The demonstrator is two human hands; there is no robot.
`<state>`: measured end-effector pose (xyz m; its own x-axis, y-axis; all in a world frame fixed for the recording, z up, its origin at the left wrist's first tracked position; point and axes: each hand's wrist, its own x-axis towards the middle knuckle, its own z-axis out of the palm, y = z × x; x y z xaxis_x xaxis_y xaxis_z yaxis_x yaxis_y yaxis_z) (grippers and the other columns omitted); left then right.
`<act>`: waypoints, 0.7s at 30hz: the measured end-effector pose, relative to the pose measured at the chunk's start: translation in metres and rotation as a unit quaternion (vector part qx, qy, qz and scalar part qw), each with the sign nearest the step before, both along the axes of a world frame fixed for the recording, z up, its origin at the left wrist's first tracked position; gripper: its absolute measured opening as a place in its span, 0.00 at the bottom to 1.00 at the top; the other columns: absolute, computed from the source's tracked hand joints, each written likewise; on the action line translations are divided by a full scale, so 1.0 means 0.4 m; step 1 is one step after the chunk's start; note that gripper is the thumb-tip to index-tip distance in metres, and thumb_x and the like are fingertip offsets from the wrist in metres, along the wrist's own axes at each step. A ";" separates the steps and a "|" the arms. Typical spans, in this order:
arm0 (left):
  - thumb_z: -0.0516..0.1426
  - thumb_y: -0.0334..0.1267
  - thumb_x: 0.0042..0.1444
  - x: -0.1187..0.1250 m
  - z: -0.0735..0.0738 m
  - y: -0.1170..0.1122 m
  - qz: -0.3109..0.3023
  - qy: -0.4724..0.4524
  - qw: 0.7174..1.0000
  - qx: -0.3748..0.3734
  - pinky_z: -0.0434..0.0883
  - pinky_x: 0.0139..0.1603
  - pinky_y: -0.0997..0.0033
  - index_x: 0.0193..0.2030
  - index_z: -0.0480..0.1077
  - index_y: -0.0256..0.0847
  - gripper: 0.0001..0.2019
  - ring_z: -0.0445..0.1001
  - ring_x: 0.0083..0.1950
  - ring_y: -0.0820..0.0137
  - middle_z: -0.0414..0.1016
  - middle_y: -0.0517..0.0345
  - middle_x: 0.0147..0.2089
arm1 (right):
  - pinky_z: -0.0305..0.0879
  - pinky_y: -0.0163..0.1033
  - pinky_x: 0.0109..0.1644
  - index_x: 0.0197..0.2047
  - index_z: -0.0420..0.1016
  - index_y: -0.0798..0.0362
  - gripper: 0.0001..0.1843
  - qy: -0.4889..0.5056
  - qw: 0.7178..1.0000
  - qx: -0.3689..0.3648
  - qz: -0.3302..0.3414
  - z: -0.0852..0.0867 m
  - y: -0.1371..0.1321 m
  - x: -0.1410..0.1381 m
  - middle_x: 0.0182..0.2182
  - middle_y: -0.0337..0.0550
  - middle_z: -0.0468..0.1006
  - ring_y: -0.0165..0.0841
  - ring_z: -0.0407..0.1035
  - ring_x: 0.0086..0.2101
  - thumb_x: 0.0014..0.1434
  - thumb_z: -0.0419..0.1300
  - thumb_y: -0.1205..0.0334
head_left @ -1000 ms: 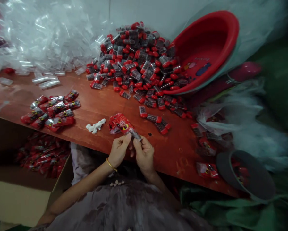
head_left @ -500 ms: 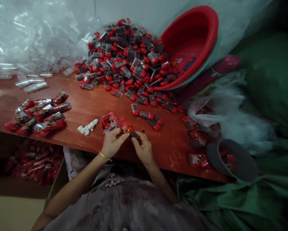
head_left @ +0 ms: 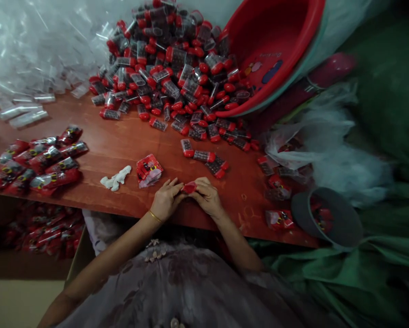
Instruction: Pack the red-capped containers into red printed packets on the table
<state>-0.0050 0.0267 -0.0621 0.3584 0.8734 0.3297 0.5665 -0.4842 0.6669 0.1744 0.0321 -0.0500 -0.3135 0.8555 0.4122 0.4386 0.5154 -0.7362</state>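
Near the table's front edge, my left hand (head_left: 166,200) and my right hand (head_left: 207,197) meet, fingers closed on a small red plastic wrapper (head_left: 190,187) between them. Whatever may be inside the wrapper is hidden by my fingers. Just left of my hands lies a stack of red printed wrappers (head_left: 150,170). A crumpled white scrap (head_left: 116,178) rests beside that stack. Beyond my hands are a few clear containers with red caps and dark contents (head_left: 204,156). Filled red packets (head_left: 50,159) lie grouped at the left.
A big heap of red-capped containers (head_left: 170,68) spills from a tilted red basin (head_left: 276,41). Clear plastic sleeves (head_left: 27,116) pile up back left. At the right stand a grey bin (head_left: 344,223) and plastic bags (head_left: 334,146). Below left, a box holds more red packets (head_left: 50,232).
The dark piece seen between my fingers is out of sight, and both hands now hold the red wrapper, lifted away from the stack. The view has shifted slightly.
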 end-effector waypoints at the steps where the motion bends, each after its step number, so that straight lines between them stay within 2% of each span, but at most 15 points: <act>1: 0.57 0.38 0.56 0.001 -0.003 -0.001 0.003 0.008 1.000 0.005 0.66 0.59 0.52 0.48 0.72 0.41 0.13 0.70 0.57 0.60 0.78 0.50 0.47 | 0.66 0.44 0.43 0.35 0.79 0.49 0.19 -0.011 1.000 -0.001 0.004 0.000 0.001 0.002 0.32 0.44 0.79 0.36 0.67 0.37 0.60 0.52 0.46; 5: 0.57 0.37 0.56 -0.001 -0.009 0.000 0.005 0.036 0.999 0.013 0.65 0.59 0.50 0.49 0.71 0.39 0.14 0.69 0.58 0.58 0.77 0.48 0.48 | 0.62 0.46 0.48 0.37 0.79 0.48 0.20 -0.056 0.998 0.006 -0.002 -0.002 0.005 0.007 0.32 0.43 0.80 0.36 0.67 0.37 0.61 0.51 0.46; 9: 0.57 0.36 0.55 0.001 -0.003 0.003 -0.003 0.051 0.999 -0.001 0.63 0.60 0.47 0.48 0.71 0.39 0.13 0.67 0.59 0.58 0.76 0.46 0.49 | 0.52 0.52 0.57 0.37 0.79 0.46 0.17 -0.117 0.993 0.009 -0.027 -0.013 0.000 0.007 0.34 0.41 0.80 0.35 0.67 0.40 0.62 0.52 0.48; 13: 0.59 0.34 0.52 0.006 0.030 -0.005 0.000 0.016 0.998 -0.061 0.61 0.61 0.47 0.44 0.73 0.41 0.11 0.67 0.59 0.56 0.76 0.47 0.50 | 0.51 0.52 0.58 0.39 0.78 0.45 0.14 -0.153 0.988 0.012 -0.035 -0.010 -0.019 0.003 0.36 0.40 0.80 0.35 0.67 0.42 0.61 0.55 0.50; 15: 0.60 0.36 0.50 -0.012 0.059 -0.014 0.021 -0.042 0.994 -0.099 0.65 0.58 0.51 0.38 0.75 0.43 0.08 0.72 0.53 0.55 0.79 0.50 0.45 | 0.53 0.51 0.58 0.41 0.77 0.47 0.14 -0.166 0.986 0.018 -0.016 0.007 -0.022 0.003 0.39 0.42 0.79 0.35 0.67 0.43 0.60 0.55 0.50; 17: 0.59 0.41 0.51 -0.064 0.095 -0.019 0.066 -0.091 0.986 -0.123 0.72 0.47 0.56 0.33 0.75 0.42 0.06 0.77 0.40 0.59 0.79 0.53 0.35 | 0.53 0.51 0.58 0.45 0.75 0.49 0.16 -0.182 0.982 0.040 -0.017 0.031 -0.007 0.004 0.43 0.44 0.78 0.36 0.67 0.46 0.62 0.53 0.51; 19: 0.57 0.45 0.53 -0.159 0.137 -0.012 0.136 -0.125 0.974 -0.128 0.73 0.36 0.61 0.31 0.74 0.40 0.11 0.74 0.30 0.65 0.77 0.56 0.29 | 0.52 0.51 0.59 0.49 0.73 0.52 0.18 -0.214 0.973 0.069 -0.057 0.057 0.033 0.003 0.48 0.48 0.76 0.38 0.65 0.49 0.62 0.51 0.53; 20: 0.61 0.46 0.48 -0.220 0.159 -0.002 0.203 -0.186 0.951 -0.140 0.73 0.36 0.63 0.29 0.74 0.38 0.12 0.73 0.30 0.67 0.77 0.57 0.28 | 0.51 0.51 0.59 0.51 0.72 0.53 0.19 -0.238 0.964 0.079 -0.085 0.067 0.063 0.000 0.50 0.50 0.74 0.40 0.63 0.52 0.62 0.50 0.54; 21: 0.63 0.46 0.44 -0.288 0.181 0.011 0.278 -0.263 0.912 -0.149 0.72 0.38 0.65 0.29 0.73 0.37 0.13 0.73 0.30 0.70 0.76 0.59 0.28 | 0.50 0.52 0.59 0.53 0.70 0.54 0.20 -0.265 0.954 0.084 -0.111 0.073 0.096 -0.006 0.53 0.52 0.71 0.42 0.61 0.54 0.62 0.50 0.54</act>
<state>-0.1202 0.0312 0.0103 -0.3067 0.9506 0.0475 0.2334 0.0268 0.9720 0.1719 0.0706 -0.0208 -0.3347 0.8607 0.3837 0.8383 0.4579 -0.2959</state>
